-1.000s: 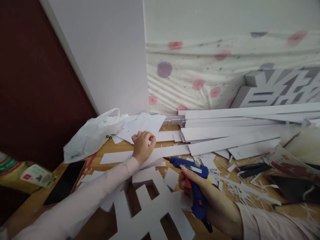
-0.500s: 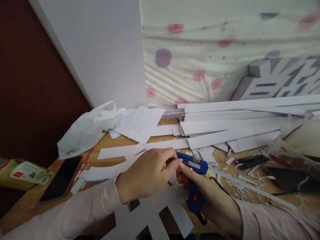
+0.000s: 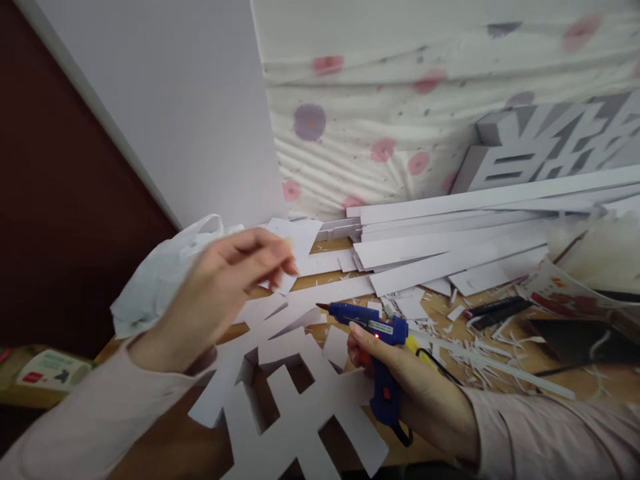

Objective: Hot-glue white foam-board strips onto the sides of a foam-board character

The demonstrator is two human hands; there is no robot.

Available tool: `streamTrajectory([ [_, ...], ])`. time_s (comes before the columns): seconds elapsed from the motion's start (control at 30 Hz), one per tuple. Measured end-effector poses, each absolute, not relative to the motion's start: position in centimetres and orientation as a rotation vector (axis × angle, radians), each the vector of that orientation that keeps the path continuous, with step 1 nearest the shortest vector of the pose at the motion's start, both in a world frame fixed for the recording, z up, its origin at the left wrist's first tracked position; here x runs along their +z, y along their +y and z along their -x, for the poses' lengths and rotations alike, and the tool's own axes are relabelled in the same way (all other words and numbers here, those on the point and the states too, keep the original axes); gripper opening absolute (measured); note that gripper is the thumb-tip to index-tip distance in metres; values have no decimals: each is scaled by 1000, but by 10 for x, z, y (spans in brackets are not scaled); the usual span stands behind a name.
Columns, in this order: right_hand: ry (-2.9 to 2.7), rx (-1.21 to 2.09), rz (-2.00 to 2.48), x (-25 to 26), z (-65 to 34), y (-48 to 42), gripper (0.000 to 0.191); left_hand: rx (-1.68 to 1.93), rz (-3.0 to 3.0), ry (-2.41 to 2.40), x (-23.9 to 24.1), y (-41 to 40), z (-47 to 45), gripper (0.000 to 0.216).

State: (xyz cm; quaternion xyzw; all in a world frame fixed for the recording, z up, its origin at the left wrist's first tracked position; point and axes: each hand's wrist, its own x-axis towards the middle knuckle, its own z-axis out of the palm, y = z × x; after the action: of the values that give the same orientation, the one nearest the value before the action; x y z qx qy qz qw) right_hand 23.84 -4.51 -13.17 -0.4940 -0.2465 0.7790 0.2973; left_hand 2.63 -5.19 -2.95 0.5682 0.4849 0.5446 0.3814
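Note:
My right hand [image 3: 407, 377] is wrapped round the handle of a blue hot glue gun [image 3: 385, 363], whose dark nozzle points left and whose small red light glows. My left hand [image 3: 230, 287] is raised to the left of the nozzle, apart from it. Its fingers are drawn together in a pinch and slightly blurred; whatever they may hold is too small to make out. Below both hands lies a white cut-out character shape [image 3: 295, 427] with strips standing along some edges of its openings.
Long white strips [image 3: 450, 230] are stacked at the back right, before a finished white raised character [image 3: 520, 160]. Paper scraps, black pens [image 3: 500, 312] and a glue stick [image 3: 530, 377] lie at right. A white plastic bag [image 3: 150, 287] and a bottle [image 3: 50, 373] stand at left.
My left hand has moved left and up, away from the glue gun's nozzle, uncovering the nozzle and more of the white character. The right hand keeps the gun nearly in place. The view has shifted slightly.

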Motion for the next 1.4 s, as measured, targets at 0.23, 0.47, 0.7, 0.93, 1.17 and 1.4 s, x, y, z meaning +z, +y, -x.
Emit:
streamTrajectory([
  [0.23,-624,2071,1327,-127,-239,-46,60,1691,-1818,1797,-13,-12,24,24],
  [0.47,-696,2072,1319,-131,-241,-44,50,1066,-1833,2175,-67,4,55,22],
  [0.7,-745,2023,1407,-127,-240,-44,44,611,-1937,2339,-149,19,42,28],
  [0.93,-761,2091,1387,-120,-240,-45,44,337,-2104,2445,-191,31,34,37],
  [1.17,-670,2092,1386,-116,-234,-45,25,184,-2237,2508,-185,25,28,39],
  [1.4,-755,1947,1364,-122,-239,-59,35,9,-2324,2366,-170,30,36,38],
])
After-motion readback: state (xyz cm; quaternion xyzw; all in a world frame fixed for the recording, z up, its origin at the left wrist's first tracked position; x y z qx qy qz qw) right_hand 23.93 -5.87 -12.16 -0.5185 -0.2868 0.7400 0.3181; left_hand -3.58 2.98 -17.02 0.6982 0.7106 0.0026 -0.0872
